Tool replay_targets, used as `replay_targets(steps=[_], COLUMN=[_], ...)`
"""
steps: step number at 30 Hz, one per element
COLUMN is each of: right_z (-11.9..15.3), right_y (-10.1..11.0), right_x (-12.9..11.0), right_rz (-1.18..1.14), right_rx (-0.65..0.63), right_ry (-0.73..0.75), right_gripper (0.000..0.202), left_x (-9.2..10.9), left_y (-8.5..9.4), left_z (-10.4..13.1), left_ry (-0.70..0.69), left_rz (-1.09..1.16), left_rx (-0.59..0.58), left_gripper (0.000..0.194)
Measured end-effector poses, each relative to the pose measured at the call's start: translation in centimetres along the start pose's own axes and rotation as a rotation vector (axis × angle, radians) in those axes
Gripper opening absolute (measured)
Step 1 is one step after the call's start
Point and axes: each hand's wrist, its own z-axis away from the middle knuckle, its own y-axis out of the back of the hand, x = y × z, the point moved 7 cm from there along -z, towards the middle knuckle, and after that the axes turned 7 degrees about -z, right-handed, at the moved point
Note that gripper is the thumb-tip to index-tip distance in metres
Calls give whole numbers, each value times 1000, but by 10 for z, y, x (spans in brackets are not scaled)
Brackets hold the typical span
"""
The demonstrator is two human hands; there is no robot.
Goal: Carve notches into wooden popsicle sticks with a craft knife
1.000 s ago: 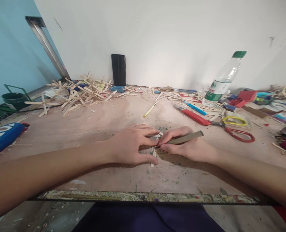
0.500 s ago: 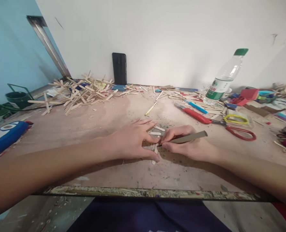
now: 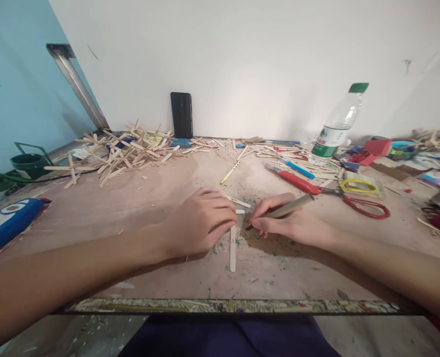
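Observation:
My left hand (image 3: 208, 218) rests on the tabletop with its fingers drawn together. Its thumb and fingertips close on the upper end of a pale popsicle stick (image 3: 232, 250), whose lower part points toward me. To the right, my right hand (image 3: 279, 218) grips an olive-coloured pen (image 3: 289, 206), its dark tip angled down and left near the surface, a little apart from the stick. Just past the left fingertips lie two more popsicle sticks (image 3: 240, 202), partly hidden by the left hand.
Crossed popsicle sticks (image 3: 131, 148) pile up at the back left. A black phone (image 3: 182, 115) leans on the wall. Farther right are a red-handled cutter (image 3: 298, 181), scissors (image 3: 366, 206) and a plastic bottle (image 3: 331, 131). A blue glue gun (image 3: 12, 223) lies at the left edge.
My left fingers have gone from spread out to drawn together. The stick under them has turned straighter and moved toward me. The pen's tip has come away from the stick.

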Motion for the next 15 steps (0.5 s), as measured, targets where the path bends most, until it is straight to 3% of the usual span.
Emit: replay_targets(steps=[6,15], right_z=[0,-1], right_y=[6,17], right_x=[1,5], right_rz=[4,13], right_rx=[37,111], right_ry=[-2,-7], right_gripper=[41,34], left_x=[3,20], left_y=[-2,0], left_z=[-1,4], left_ry=[-184,-237], left_rz=[54,127], left_rx=[-54,-29], left_gripper=[25,15])
